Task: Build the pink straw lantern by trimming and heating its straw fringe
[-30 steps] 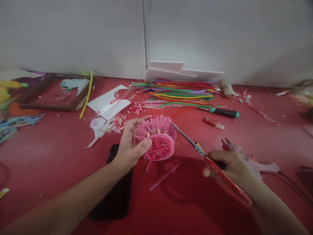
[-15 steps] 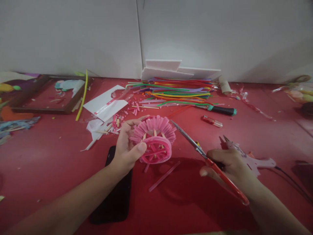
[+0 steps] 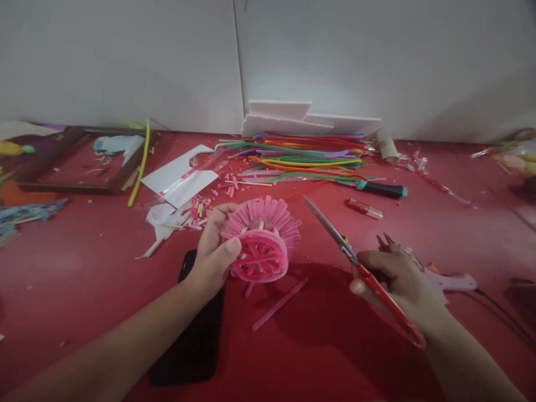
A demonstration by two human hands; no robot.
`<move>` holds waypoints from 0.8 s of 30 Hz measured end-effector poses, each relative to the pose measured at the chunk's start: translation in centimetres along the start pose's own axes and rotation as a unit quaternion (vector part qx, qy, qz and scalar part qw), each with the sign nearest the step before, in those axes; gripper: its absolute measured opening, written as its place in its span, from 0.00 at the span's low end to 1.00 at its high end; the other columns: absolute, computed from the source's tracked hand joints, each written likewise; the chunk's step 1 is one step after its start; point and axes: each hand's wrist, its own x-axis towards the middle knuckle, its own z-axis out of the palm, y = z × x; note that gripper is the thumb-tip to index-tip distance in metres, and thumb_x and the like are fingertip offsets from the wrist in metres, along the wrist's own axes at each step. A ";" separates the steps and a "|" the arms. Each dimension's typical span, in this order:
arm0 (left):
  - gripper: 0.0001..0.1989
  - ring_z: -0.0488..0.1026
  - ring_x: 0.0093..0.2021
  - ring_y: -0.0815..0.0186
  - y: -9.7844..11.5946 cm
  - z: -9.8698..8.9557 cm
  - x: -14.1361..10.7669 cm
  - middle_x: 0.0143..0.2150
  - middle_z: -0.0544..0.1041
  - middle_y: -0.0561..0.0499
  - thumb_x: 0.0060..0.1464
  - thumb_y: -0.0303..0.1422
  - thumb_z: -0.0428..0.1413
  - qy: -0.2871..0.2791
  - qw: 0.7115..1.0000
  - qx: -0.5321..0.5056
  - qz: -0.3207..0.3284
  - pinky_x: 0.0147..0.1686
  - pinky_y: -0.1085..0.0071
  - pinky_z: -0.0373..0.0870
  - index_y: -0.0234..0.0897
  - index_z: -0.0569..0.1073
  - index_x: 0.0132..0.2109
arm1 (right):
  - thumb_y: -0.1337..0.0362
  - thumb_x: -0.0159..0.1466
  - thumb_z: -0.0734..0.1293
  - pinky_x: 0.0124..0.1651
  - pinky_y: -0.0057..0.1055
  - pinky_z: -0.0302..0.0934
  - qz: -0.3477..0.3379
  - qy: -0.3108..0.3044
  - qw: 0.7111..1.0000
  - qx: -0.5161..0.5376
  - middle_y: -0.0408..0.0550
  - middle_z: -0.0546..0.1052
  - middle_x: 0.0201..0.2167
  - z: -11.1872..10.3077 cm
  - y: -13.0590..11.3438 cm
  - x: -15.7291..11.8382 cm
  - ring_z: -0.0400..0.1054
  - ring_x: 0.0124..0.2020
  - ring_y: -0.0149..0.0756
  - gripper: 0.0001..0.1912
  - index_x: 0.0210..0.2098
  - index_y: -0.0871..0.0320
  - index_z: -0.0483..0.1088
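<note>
My left hand [image 3: 218,245] is closed round the left side of a pink craft piece [image 3: 262,258], thumb on its front. The piece has an oval ring with crossed bars inside, short wooden sticks, and a fan of pink strips along its far side. My right hand [image 3: 389,279] grips scissors [image 3: 335,233] with red handles. Their blades look closed and point up and left, apart from the craft piece. Below the piece, a pink strip [image 3: 280,304] lies on the red table [image 3: 326,357].
A black phone [image 3: 188,346] lies under my left forearm. Beyond my right hand rests a pale glue gun [image 3: 454,282] with a cord. Toward the wall are colourful pipe cleaners [image 3: 310,156], a utility knife [image 3: 383,189], white paper [image 3: 184,181] and a brown frame [image 3: 62,187].
The craft piece has turned slightly and shifted a little left in my left hand. The scissor tips have moved right and up, away from it.
</note>
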 end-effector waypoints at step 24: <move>0.28 0.79 0.46 0.56 -0.8 -0.3 -0.2 0.49 0.78 0.45 0.50 0.53 0.68 -0.013 0.999 0.023 0.027 0.51 0.57 0.78 0.43 0.71 0.52 | 0.34 0.61 0.68 0.24 0.28 0.42 0.004 -0.041 0.999 -0.034 0.37 0.55 0.19 -0.5 -0.3 -0.1 0.48 0.21 0.28 0.33 0.20 0.54 0.56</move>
